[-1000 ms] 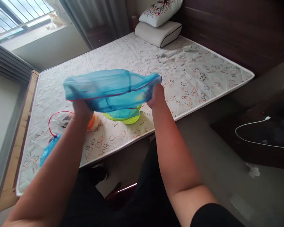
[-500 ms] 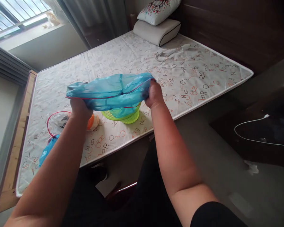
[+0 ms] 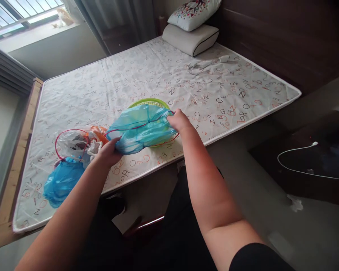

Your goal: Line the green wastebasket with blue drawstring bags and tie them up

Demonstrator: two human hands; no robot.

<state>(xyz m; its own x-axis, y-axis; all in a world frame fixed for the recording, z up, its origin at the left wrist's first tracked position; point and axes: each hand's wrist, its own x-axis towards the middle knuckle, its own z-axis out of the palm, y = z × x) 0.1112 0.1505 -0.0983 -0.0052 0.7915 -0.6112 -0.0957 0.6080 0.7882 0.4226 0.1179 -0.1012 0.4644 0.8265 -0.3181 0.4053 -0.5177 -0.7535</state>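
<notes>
A translucent blue plastic bag (image 3: 141, 126) with a red drawstring is stretched sideways between my hands. My left hand (image 3: 110, 151) grips its left end, the thumb lying along the edge. At the opposite end my right hand (image 3: 178, 120) pinches the rim and the drawstring. Behind and beneath the bag is a green plastic basket (image 3: 149, 101); its far rim shows, and the bag hides most of the rest. Left of my left hand lie a filled blue bag (image 3: 64, 180) with a red drawstring, a clear bag (image 3: 70, 143) with dark contents, and an orange bag (image 3: 97, 132).
Everything rests on a letter-printed mattress (image 3: 214, 98). Two pillows (image 3: 190, 35) are stacked at its far end, near a white cable (image 3: 196, 68). Low on the right, a dark surface (image 3: 271, 150) carries another white cable (image 3: 279, 158). A window is at the upper left.
Both hands have lowered the blue bag in front of the basket, the left hand most. The basket's far rim and the filled bags at left are now more visible.
</notes>
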